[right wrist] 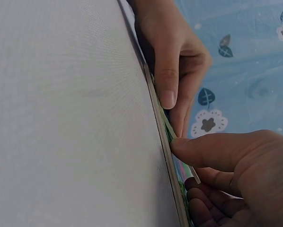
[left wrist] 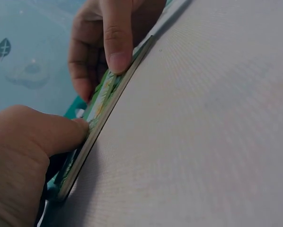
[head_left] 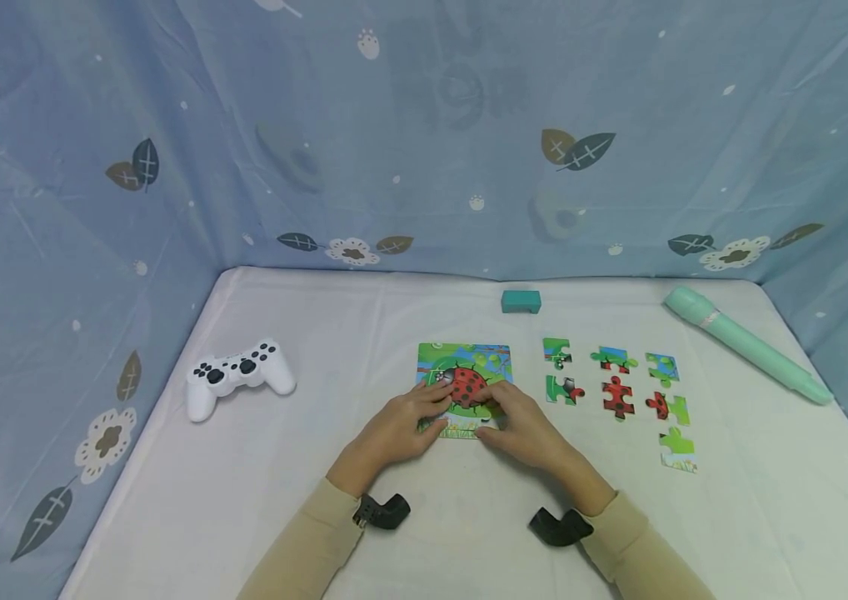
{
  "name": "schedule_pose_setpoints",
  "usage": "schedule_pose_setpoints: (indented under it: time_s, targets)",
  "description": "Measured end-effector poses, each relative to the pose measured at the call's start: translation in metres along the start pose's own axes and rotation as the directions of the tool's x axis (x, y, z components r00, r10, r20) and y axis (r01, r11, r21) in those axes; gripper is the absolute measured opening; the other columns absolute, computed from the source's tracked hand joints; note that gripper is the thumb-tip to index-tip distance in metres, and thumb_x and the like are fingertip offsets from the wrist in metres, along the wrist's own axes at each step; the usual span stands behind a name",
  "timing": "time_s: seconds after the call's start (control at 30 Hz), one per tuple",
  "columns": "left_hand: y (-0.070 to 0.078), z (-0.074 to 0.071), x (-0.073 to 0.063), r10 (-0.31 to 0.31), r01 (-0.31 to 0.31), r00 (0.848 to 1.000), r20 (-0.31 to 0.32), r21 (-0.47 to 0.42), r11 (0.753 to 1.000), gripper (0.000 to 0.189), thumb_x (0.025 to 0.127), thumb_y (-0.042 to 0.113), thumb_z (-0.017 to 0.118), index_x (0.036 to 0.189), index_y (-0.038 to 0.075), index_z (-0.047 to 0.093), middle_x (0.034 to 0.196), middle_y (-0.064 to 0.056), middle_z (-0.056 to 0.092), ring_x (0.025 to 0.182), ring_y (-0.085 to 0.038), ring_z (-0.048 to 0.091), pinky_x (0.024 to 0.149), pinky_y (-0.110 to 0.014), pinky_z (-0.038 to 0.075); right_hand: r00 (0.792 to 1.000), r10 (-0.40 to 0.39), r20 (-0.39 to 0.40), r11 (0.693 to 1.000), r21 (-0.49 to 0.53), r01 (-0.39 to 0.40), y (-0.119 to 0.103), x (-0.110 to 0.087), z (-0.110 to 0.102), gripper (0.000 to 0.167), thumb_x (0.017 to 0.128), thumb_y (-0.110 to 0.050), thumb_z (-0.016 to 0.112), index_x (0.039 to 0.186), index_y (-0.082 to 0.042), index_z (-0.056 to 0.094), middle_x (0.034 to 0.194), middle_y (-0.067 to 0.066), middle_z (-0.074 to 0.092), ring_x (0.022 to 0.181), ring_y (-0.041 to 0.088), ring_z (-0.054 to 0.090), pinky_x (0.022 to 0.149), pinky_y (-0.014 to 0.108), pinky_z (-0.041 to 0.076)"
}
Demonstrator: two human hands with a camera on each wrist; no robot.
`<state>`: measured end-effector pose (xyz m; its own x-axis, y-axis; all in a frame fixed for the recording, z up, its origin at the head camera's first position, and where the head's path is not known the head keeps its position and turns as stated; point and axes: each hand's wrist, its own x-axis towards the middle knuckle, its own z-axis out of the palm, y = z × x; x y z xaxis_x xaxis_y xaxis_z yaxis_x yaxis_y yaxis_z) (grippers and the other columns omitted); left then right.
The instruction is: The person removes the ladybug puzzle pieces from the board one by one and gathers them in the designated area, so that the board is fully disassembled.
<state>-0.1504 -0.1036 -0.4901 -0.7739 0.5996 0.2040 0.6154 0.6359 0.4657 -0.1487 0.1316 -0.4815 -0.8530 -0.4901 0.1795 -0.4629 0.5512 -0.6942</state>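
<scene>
A puzzle board [head_left: 499,357] with a red ladybird picture lies flat on the white table. My left hand [head_left: 397,427] rests on its lower left part, fingers extended over the picture, thumb at the near edge. From the right, my right hand [head_left: 532,427] reaches over the lower right part. In the right wrist view, its thumb and fingers pinch a thin puzzle piece [right wrist: 197,176], which sits slightly tilted above the board. The hands cover much of the board's lower half, so the piece's full shape is hidden.
Several loose puzzle pieces [head_left: 618,397] lie in rows right of the board. A teal block [head_left: 521,302] sits behind it. A white game controller [head_left: 240,375] lies at left, a mint-green tube-shaped object [head_left: 750,344] at far right. Patterned blue cloth [head_left: 424,167] surrounds the table.
</scene>
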Motion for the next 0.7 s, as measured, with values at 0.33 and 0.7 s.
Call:
schedule_pose_setpoints:
  time_s: [0.33,0.7]
  targets:
    - [0.001,-0.001,0.0,-0.014,0.014,1.0,0.02,0.004,1.0,0.039,0.096,0.027,0.055,0.129,0.006,0.059,0.14,-0.004,0.051,0.134,-0.021,0.043,0.116,-0.036,0.03,0.998,0.055,0.013,0.998,-0.016,-0.055,-0.006,0.0,-0.004,0.041,0.077,-0.013,0.078,0.114,-0.006,0.061,0.109,0.004,0.06,0.096,0.018,0.061,0.083,0.036,0.055]
    - [-0.001,0.001,0.0,-0.003,0.003,1.0,-0.018,0.0,1.0,0.04,0.094,0.027,0.059,0.129,0.009,0.059,0.139,-0.004,0.052,0.132,-0.021,0.046,0.113,-0.037,0.035,0.988,0.155,-0.017,0.987,-0.045,-0.156,-0.003,-0.001,-0.026,0.038,0.077,-0.012,0.078,0.111,-0.006,0.062,0.107,0.005,0.06,0.095,0.019,0.058,0.082,0.039,0.052]
